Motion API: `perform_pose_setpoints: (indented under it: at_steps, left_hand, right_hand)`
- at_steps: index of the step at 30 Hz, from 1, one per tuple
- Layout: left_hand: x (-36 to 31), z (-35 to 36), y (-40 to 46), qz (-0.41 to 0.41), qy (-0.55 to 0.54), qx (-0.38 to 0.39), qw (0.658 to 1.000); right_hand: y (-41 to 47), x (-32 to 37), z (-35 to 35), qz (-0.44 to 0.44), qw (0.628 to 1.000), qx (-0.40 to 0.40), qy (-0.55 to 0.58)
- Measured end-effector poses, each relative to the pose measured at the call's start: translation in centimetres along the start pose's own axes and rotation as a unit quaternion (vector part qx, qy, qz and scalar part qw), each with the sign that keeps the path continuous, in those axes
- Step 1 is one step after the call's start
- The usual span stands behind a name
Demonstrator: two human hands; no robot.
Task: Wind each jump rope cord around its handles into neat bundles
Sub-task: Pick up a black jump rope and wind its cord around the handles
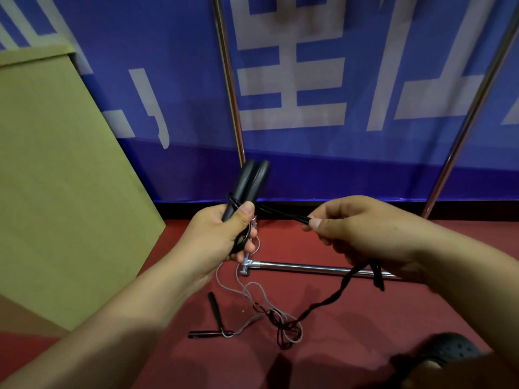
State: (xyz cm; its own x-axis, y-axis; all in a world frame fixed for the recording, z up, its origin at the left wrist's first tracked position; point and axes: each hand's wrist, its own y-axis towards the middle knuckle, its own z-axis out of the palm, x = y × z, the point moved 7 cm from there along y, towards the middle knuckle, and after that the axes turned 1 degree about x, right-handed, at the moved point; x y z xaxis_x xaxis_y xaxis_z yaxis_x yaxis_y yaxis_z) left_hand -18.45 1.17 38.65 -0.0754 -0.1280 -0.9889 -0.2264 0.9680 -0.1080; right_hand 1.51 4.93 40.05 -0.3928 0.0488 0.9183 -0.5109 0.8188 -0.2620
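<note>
My left hand (pixel 222 234) grips two black jump rope handles (pixel 250 183) held side by side, their tops pointing up. A few turns of black cord circle the handles just above my thumb. The black cord (pixel 280 213) runs taut from there to my right hand (pixel 362 228), which pinches it doubled between thumb and fingers. The cord's slack (pixel 334 293) hangs below my right hand down to the floor. A second rope lies on the red floor: two slim black handles (pixel 214 307) and a loose grey cord (pixel 252 293), tangled with the black slack.
A blue banner with white characters (pixel 309 94) hangs ahead on a chrome stand; its base bar (pixel 309 267) lies on the red floor. A tan cardboard box (pixel 56 178) stands at left. A dark shoe (pixel 446 349) shows at bottom right.
</note>
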Motion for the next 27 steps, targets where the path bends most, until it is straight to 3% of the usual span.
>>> perform_pose_setpoints:
  at_steps: [4, 9, 13, 17, 23, 27]
  left_hand:
    - [0.7, 0.2, 0.3, -0.021, 0.022, 0.006, 1.0]
    - [2.0, 0.8, 0.2, -0.063, 0.049, 0.054, 0.995]
    - [2.2, 1.0, 0.4, -0.037, 0.103, 0.086, 0.99]
    - [2.6, 1.2, 0.5, -0.033, 0.156, 0.106, 0.981]
    - [2.8, 1.8, 0.4, -0.04, 0.176, 0.161, 0.97]
    - [2.9, 1.8, 0.6, -0.03, 0.227, 0.153, 0.961]
  right_hand:
    - [0.2, 0.0, 0.4, -0.013, 1.0, -0.003, 0.018]
    - [-0.8, 1.1, 2.5, -0.032, 0.994, 0.099, -0.025]
    - [-0.9, 1.6, 2.8, -0.05, 0.991, 0.124, -0.028]
    - [-0.9, 2.2, 2.6, -0.076, 0.99, 0.114, -0.017]
    - [-0.2, 2.2, 1.0, -0.084, 0.996, 0.023, 0.025]
    - [-0.3, 2.5, 2.0, -0.113, 0.993, 0.043, -0.012]
